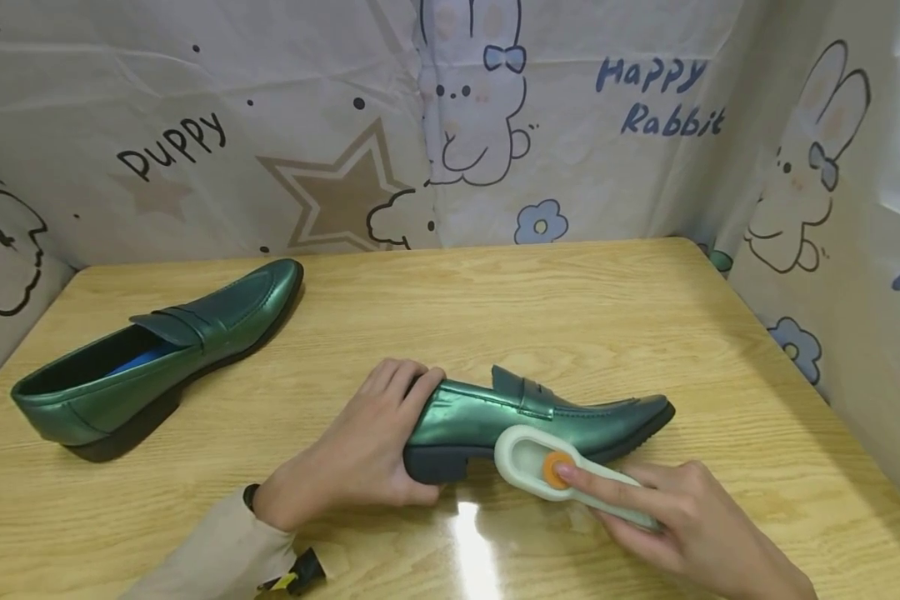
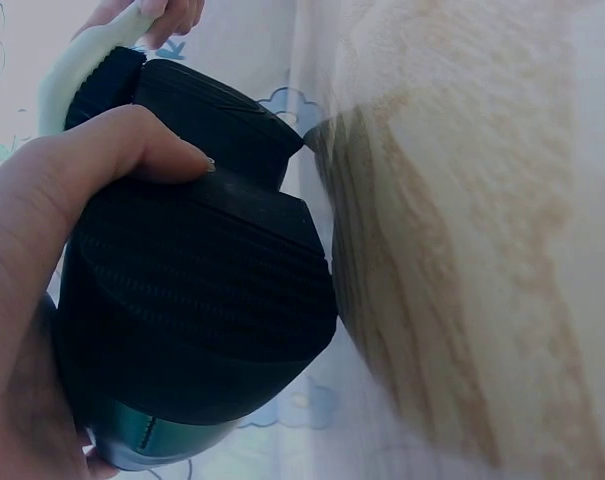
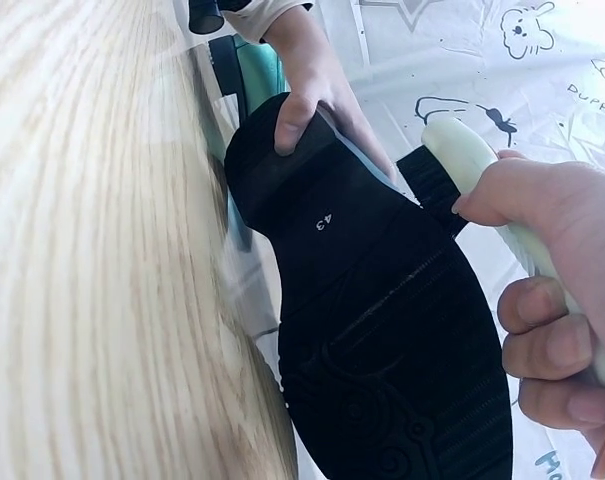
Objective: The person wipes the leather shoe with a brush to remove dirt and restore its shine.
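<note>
My left hand [image 1: 367, 437] grips a metallic green loafer [image 1: 468, 412] round its heel, the thumb pressing on the black heel block in the left wrist view. The shoe is tipped on its side, its toe to the right and its black sole [image 3: 382, 330], marked 43, facing me. In my right hand [image 1: 690, 517] is a pale green brush [image 1: 521, 487] with an orange button, held by the handle with a finger on the button. Its dark bristles [image 3: 429, 182] meet the shoe's side just above the sole edge.
A matching green loafer [image 1: 157, 358] stands upright at the left of the wooden table [image 1: 450, 308], with blue showing inside. A printed cloth [image 1: 307, 83] with rabbits and stars hangs behind and along the sides.
</note>
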{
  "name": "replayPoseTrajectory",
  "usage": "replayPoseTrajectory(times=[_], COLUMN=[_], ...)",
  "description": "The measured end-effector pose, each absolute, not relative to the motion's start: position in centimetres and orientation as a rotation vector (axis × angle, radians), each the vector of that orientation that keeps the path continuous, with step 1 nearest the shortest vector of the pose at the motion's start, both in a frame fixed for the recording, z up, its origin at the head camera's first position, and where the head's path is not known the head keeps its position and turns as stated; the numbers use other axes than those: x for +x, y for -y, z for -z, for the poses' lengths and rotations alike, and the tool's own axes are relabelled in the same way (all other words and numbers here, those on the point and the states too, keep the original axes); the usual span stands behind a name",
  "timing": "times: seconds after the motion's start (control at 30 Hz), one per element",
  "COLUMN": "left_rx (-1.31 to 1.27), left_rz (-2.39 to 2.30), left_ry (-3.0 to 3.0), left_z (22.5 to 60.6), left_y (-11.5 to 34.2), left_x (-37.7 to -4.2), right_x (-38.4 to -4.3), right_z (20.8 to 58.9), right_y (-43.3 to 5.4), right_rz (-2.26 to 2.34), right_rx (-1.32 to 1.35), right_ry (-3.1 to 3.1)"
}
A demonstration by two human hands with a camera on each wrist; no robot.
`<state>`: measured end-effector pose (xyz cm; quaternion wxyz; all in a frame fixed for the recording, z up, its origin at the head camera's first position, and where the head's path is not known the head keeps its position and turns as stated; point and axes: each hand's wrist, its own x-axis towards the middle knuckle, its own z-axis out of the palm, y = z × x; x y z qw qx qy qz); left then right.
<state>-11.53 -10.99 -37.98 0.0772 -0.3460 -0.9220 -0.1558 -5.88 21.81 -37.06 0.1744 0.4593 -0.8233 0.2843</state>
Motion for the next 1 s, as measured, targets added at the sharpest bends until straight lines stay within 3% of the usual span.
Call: replayPoseTrajectory(times=[0.83, 1.0], left_rx=[-1.018, -1.02], left_rz=[0.489, 0.492], left_ry=[2.784, 2.788], left_z=[37.72, 37.77], left_y=[10.93, 10.92], left_x=[-11.56, -11.63], right_x=[-5.25, -5.7], right_z=[37.44, 37.5], right_y=[-21.86, -21.85], right_rz=[-0.931, -0.904], right_rx=[1.396, 1.286], right_ry=[2.398, 2.294])
